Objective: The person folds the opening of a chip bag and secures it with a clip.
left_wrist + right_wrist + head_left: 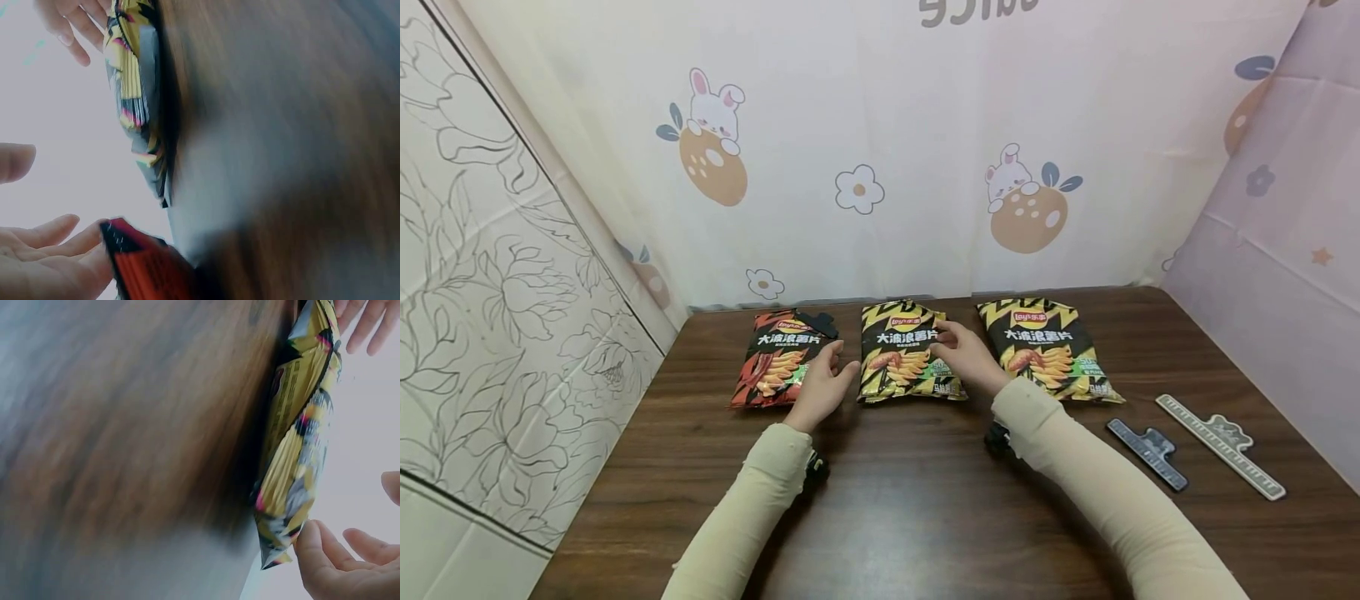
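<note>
Three bags of potato chips lie in a row on the table. My left hand is over the right edge of the red and black chip bag, its fingers loosely bent and holding nothing. A black bag clip sits at that bag's top right corner. My right hand is at the right edge of the middle yellow and black chip bag, fingers relaxed. In the right wrist view a fingertip of the right hand meets the end of a yellow chip bag.
Another yellow and black chip bag lies beyond my right wrist. Farther right on the brown wooden table are a dark grey clip and a longer whitish clip. A printed curtain hangs along the back edge.
</note>
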A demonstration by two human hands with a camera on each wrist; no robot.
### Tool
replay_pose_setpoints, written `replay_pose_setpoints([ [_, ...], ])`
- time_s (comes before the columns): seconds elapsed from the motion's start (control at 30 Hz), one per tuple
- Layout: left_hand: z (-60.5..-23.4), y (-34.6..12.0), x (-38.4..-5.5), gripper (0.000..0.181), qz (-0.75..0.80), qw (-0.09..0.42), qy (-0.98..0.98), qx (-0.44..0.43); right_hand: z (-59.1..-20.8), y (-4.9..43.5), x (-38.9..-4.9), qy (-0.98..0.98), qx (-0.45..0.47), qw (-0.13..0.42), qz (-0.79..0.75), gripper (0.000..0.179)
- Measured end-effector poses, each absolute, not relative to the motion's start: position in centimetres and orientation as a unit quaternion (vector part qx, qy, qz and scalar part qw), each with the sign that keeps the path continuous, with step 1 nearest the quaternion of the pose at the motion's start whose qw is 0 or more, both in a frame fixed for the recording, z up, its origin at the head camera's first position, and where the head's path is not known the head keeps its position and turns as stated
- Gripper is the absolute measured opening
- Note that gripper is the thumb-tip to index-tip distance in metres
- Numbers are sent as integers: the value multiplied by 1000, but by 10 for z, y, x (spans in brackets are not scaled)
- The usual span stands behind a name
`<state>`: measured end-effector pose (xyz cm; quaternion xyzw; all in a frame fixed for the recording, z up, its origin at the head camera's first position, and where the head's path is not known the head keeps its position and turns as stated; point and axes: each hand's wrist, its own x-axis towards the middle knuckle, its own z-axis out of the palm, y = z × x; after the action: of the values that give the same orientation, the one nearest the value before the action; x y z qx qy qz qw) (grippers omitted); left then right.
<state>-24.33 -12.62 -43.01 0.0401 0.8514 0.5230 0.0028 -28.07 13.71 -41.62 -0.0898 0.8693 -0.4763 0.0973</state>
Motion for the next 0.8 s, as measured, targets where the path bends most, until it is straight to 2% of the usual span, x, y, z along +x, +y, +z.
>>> replay_pose_setpoints([
  [0.33,-434,-110,-252,65,532,43,845,9,-419,150,-283,870,-58,90,-481,60],
  [0.8,-436,-93,-263,79,551,85,830,-2,-428,156,-293,862,-20,123,-491,63],
])
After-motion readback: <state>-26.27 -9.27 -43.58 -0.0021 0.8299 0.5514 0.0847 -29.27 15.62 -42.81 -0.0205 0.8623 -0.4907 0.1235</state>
